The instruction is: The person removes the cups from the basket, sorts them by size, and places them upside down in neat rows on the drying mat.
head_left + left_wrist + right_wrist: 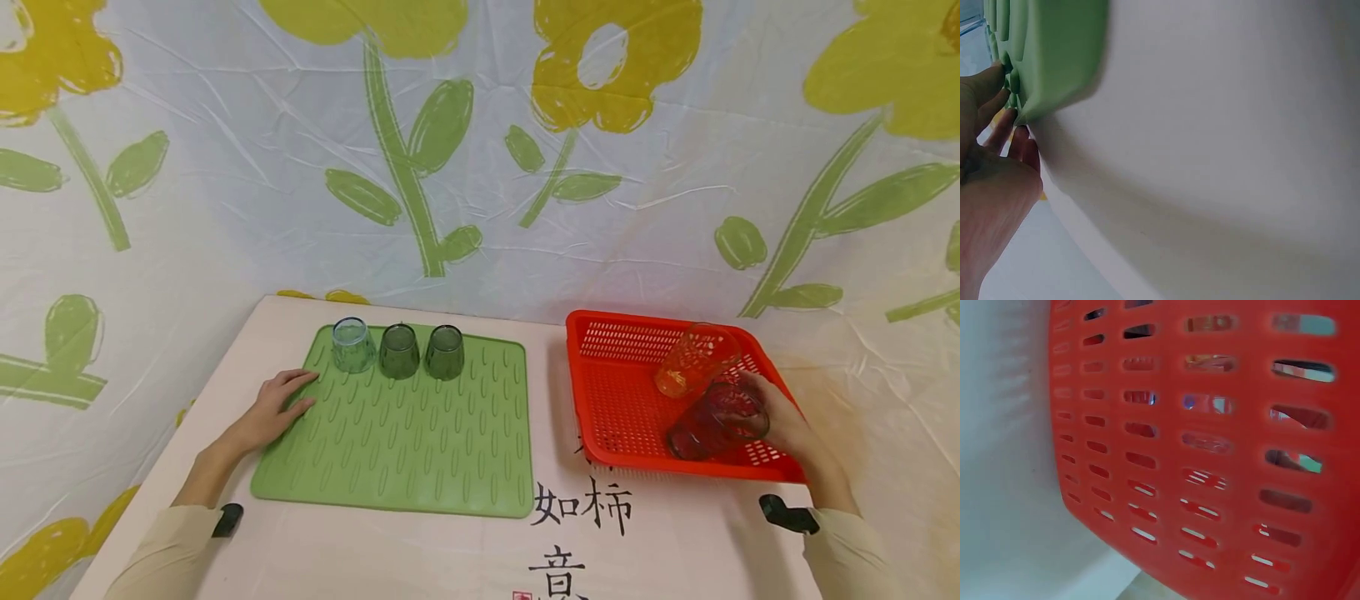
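Observation:
My left hand (276,407) rests at the left edge of a green ribbed drying mat (420,442), fingers extended and touching it. In the left wrist view, the fingertips (1002,128) meet the mat's edge. Along the mat's back left stand a clear bluish glass (352,346) and two dark grey glasses (400,352), (445,353), apparently upside down. Inside a red plastic basket (588,421), my right hand (780,421) holds a tilted dark glass (693,433) near its rim; part of the fingers is hidden. A clear tumbler (678,367) leans behind it.
The pale table covering (360,554) carries black written characters (607,504) between mat and basket. A flower-printed cloth (480,167) hangs behind the table. The basket's slotted wall (1166,444) blocks most of the right wrist view.

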`<state>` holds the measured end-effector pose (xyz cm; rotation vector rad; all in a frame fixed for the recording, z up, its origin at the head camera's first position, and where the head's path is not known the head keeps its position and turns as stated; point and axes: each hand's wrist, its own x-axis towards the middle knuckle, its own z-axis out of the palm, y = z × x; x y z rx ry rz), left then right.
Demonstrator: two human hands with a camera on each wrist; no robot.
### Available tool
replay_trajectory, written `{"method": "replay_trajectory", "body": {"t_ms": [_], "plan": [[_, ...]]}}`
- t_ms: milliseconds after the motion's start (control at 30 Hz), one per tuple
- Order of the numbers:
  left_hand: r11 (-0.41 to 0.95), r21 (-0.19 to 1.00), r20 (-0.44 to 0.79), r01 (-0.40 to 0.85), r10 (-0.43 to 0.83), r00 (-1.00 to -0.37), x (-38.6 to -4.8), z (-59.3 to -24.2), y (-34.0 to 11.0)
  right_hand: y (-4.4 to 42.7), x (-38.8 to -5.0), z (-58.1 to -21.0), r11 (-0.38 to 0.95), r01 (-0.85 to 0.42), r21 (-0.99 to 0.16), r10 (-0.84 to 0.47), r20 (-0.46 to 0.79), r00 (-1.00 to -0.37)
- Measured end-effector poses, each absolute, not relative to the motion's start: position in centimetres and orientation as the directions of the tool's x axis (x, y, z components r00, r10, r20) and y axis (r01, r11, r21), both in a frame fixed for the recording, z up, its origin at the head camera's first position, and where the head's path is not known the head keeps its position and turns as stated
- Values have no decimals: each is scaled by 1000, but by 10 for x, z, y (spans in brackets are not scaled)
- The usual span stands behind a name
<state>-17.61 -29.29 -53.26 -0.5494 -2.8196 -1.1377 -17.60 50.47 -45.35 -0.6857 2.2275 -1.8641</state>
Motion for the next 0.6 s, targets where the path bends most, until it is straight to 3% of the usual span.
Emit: {"method": "replay_trajectory", "body": {"t_ms": [100, 167, 233, 367, 600], "plan": [[662, 658, 192, 359, 313, -930, -178, -533, -293, 504, -175, -448, 397, -236, -887, -320, 107, -941], [659, 655, 204, 371, 319, -926, -178, -534, -293, 502, -173, -441, 659, -193, -727, -211, 68, -975], [654, 658, 203, 373, 323, -925, -179, -534, -294, 501, -172, -432, 827, -143, -543, -124, 72, -990], [652, 658, 210, 377, 322, -923, -179, -535, -293, 502, -171, -419, 871, -120, -476, -52, 152, -987], [652, 655, 217, 381, 321, -922, -177, -535, -293, 501, -163, -404, 784, -9, -621, 77, 111, -991]]}}
